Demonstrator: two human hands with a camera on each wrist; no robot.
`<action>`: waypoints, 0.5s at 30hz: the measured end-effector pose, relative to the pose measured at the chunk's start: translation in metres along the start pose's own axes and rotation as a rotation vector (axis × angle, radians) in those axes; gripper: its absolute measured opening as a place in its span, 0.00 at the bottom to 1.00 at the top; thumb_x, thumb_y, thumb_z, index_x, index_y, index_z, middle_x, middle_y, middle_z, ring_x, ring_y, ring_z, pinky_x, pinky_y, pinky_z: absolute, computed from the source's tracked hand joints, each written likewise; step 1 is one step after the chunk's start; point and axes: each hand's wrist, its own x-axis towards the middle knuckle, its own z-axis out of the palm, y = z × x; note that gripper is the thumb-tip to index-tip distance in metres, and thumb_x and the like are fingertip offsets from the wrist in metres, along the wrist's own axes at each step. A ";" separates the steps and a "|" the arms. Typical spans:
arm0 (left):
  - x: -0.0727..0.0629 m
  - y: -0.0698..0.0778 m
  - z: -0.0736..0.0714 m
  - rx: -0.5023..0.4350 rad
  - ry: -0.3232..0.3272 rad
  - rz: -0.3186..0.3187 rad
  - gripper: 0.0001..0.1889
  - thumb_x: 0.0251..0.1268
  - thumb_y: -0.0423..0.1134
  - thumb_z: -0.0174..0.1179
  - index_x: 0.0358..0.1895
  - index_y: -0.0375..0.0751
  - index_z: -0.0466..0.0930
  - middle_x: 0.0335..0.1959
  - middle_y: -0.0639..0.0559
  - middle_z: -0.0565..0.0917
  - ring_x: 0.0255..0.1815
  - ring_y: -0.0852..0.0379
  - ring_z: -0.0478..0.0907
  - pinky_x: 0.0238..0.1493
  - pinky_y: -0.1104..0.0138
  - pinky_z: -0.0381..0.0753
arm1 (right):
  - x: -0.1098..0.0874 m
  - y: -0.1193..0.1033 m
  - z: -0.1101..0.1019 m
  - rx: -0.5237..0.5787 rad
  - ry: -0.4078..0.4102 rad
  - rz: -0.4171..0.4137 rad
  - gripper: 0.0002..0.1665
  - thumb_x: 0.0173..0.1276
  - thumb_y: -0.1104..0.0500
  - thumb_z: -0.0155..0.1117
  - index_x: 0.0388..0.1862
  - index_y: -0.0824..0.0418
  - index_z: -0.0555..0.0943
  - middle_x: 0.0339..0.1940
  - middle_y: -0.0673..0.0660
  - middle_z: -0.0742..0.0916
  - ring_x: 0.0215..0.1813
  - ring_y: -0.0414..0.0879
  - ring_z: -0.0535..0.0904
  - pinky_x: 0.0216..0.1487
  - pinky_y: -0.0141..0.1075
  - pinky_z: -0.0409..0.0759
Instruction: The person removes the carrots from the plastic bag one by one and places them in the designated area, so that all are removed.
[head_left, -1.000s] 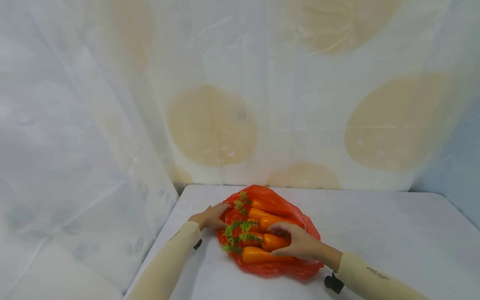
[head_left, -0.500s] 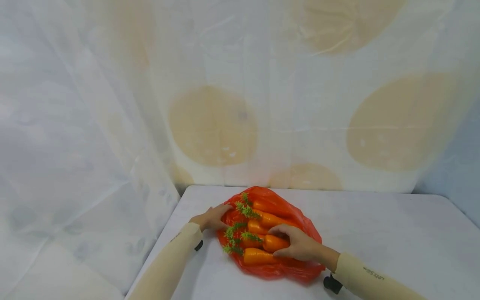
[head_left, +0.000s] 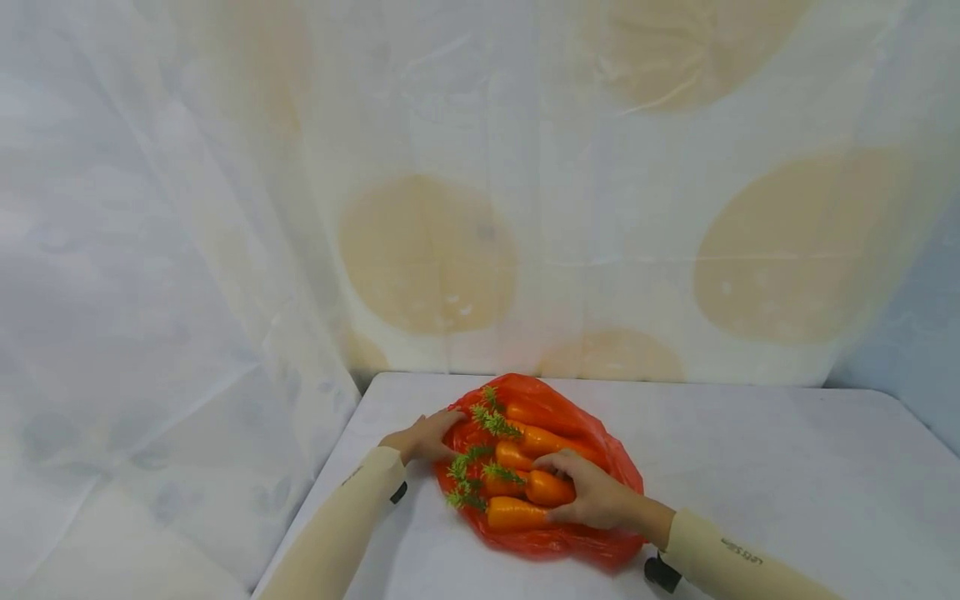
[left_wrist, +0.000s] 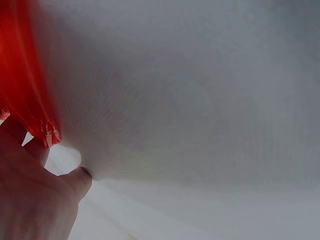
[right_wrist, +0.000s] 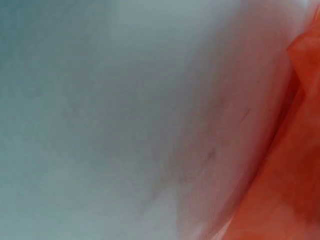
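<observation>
In the head view several orange carrots with green leafy tops lie on a spread red plastic bag (head_left: 536, 546), leaves toward the left. My right hand (head_left: 598, 493) reaches in from the right, its thumb and fingers curved round the thick end of one carrot (head_left: 550, 489). Another carrot (head_left: 516, 514) lies just in front, close to the thumb. At the bag's left edge rests my left hand (head_left: 426, 435), fingers spread. The left wrist view shows that hand (left_wrist: 35, 195) with its fingers at the red plastic and its thumb held apart. My right hand is out of sight in the right wrist view.
A white table (head_left: 757, 475) carries the bag near its left end. White sheeting with tan round spots (head_left: 427, 254) hangs behind the table, and more sheeting (head_left: 135, 350) stands close along the left side.
My right hand has shifted slightly left and drawn in round the carrot. Carrots and leaves near the back moved early on, exposing more of one carrot. My left hand has stayed put.
</observation>
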 end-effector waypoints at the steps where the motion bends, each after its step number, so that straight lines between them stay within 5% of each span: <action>1: 0.000 0.000 0.000 0.000 0.000 0.000 0.37 0.62 0.50 0.67 0.73 0.49 0.63 0.76 0.46 0.64 0.79 0.45 0.54 0.77 0.39 0.45 | 0.000 -0.001 0.000 -0.006 0.002 0.001 0.33 0.57 0.45 0.76 0.61 0.42 0.73 0.55 0.45 0.78 0.57 0.45 0.72 0.61 0.48 0.75; 15: 0.002 0.001 -0.001 0.004 -0.004 -0.001 0.36 0.62 0.50 0.65 0.73 0.51 0.63 0.76 0.48 0.64 0.80 0.46 0.53 0.77 0.39 0.44 | 0.001 -0.004 -0.001 -0.060 0.011 -0.026 0.31 0.60 0.44 0.74 0.61 0.42 0.75 0.56 0.43 0.79 0.56 0.43 0.73 0.59 0.43 0.78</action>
